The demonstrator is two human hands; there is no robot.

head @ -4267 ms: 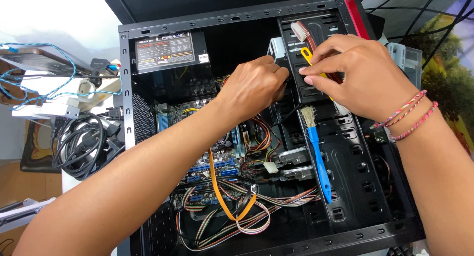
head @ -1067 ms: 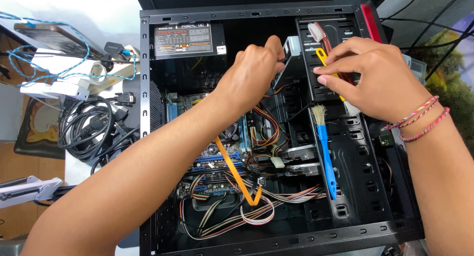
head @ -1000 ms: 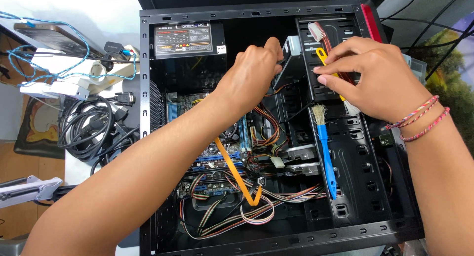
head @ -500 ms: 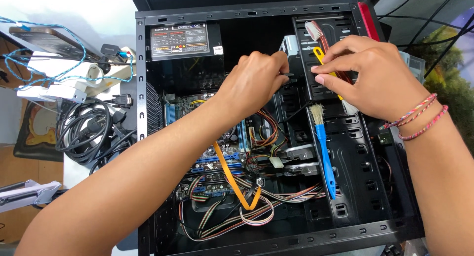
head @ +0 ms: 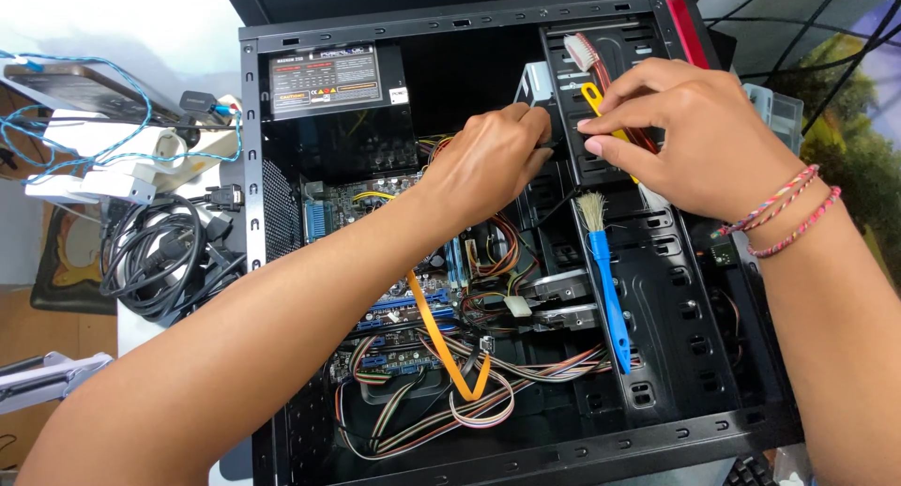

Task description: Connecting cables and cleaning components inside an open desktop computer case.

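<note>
Reaching into the open computer case (head: 282,430), the left hand (head: 488,162) pinches a grey drive (head: 537,83) at the far bay while the right hand (head: 685,134) grips a yellow-handled tool (head: 593,99) beside it, apparently freeing the drive, which next calls for a steady pull.

pc repair bench, open pc case (head: 282,261), loose cables (head: 155,261)

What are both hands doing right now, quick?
Left hand: fingers curled at the grey drive; grip cannot be told.
Right hand: pinching by the yellow-handled tool; hold unclear.
</note>
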